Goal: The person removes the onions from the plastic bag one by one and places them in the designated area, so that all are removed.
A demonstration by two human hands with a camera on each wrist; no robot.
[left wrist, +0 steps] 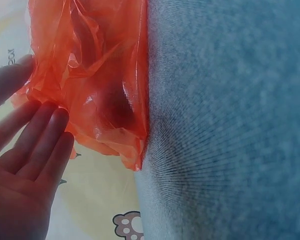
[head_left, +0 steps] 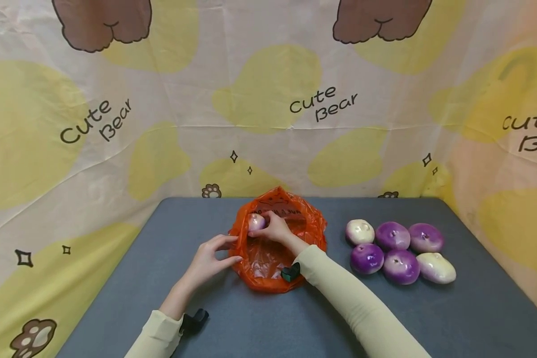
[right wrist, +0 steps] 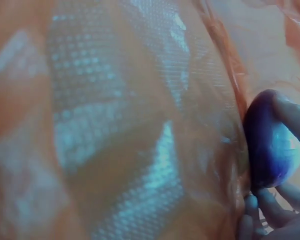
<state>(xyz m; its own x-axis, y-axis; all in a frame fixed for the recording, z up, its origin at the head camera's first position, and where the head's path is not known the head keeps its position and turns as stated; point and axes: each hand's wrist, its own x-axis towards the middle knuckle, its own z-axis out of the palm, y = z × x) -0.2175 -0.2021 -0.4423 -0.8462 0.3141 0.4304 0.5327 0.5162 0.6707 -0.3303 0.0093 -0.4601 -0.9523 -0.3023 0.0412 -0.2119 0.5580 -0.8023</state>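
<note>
An orange-red plastic bag point(head_left: 315, 223) stands with its mouth spread open in the middle of the table. My right hand point(head_left: 278, 229) reaches inside the bag and holds a purple-and-white turnip point(head_left: 256, 222) between thumb and fingers, near the bag's left wall. The right wrist view shows this turnip point(right wrist: 272, 140) gripped close to the thin plastic. At the bag's left side, my left hand point(head_left: 212, 256) touches the outer plastic. In the left wrist view the fingers point(left wrist: 45, 135) of that hand lie fairly straight against the bag point(left wrist: 105, 85).
On the table's right side, several more turnips point(head_left: 401, 266) sit grouped in two rows, some mostly purple, some mostly white. The grey table point(head_left: 259, 323) backs onto a hanging cloth point(head_left: 268, 89) printed with bears and lettering.
</note>
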